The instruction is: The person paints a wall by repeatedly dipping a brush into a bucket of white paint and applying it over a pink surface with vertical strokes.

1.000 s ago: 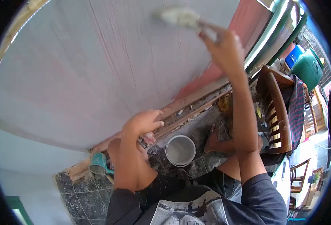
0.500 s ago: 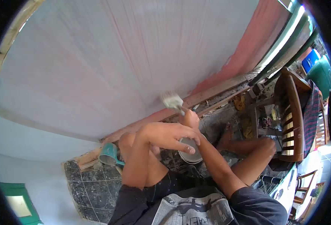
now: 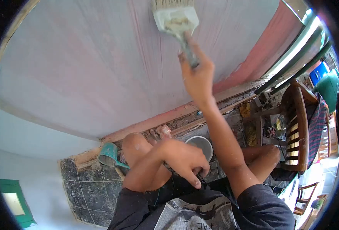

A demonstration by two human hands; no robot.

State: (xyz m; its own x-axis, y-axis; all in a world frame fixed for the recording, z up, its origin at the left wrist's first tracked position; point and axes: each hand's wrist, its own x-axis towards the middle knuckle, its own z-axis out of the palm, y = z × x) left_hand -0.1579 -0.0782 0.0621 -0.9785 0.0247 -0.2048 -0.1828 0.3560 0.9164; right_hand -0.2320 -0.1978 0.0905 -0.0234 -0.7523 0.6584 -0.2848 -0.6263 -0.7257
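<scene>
R hand (image 3: 199, 78) is clamped on the handle of a wide flat brush (image 3: 176, 19), arm stretched up & fwd. Brush is at top ctr of the view, in front of the pale-coated wall (image 3: 81, 69); bristles point up & run off the top edge, so can't tell if they touch the wall. Brush head is whitish w/ a tan-ish smear in the mid.

L hand (image 3: 184, 158) is well apart from R hand, held low over the lap, fingers loosely curled, thumb off to one side. It overlaps the near-left edge of a white bucket (image 3: 204, 139) on the floor; can't tell if they touch. Bucket sits btwn the legs, its contents partly hidden.

Wall has thin reddish vert. streaks thru the pale coat, plus a bare pink-red strip (image 3: 255, 63) on the right side. Just beside the person's L knee: a teal dipper (image 3: 108, 153) on its side, handle twd the person. Under it, dark floor tiles (image 3: 90, 191) w/ white specks. A crumpled pinkish item (image 3: 164, 131) lies nr the wall base.

Far right: wooden chair (image 3: 299, 130) w/ a checked cloth (image 3: 317, 128) draped over it, and behind it a green container (image 3: 326, 90) nr a blue one (image 3: 319, 73).
</scene>
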